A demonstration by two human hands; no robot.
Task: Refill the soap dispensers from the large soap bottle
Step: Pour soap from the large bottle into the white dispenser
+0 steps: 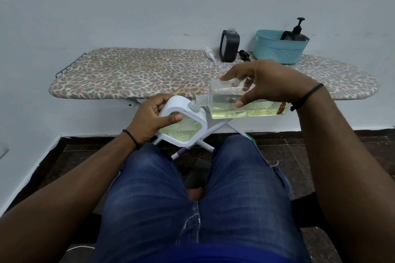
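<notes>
My left hand (152, 118) grips a white-framed soap dispenser (188, 128), tilted, with pale yellow soap inside and its neck uncapped. My right hand (265, 82) holds the large clear soap bottle (239, 105) on its side, about half full of yellowish soap. The bottle's open mouth touches the dispenser's neck. Both are held in the air in front of the ironing board (149, 72), above my knees. A black dispenser (229, 48) with an open neck stands on the board.
A white pump head (210, 54) and a black pump head (244, 55) lie on the board beside the black dispenser. A teal basket (280, 50) at the board's right end holds another black pump dispenser (296, 32). The wall is right behind.
</notes>
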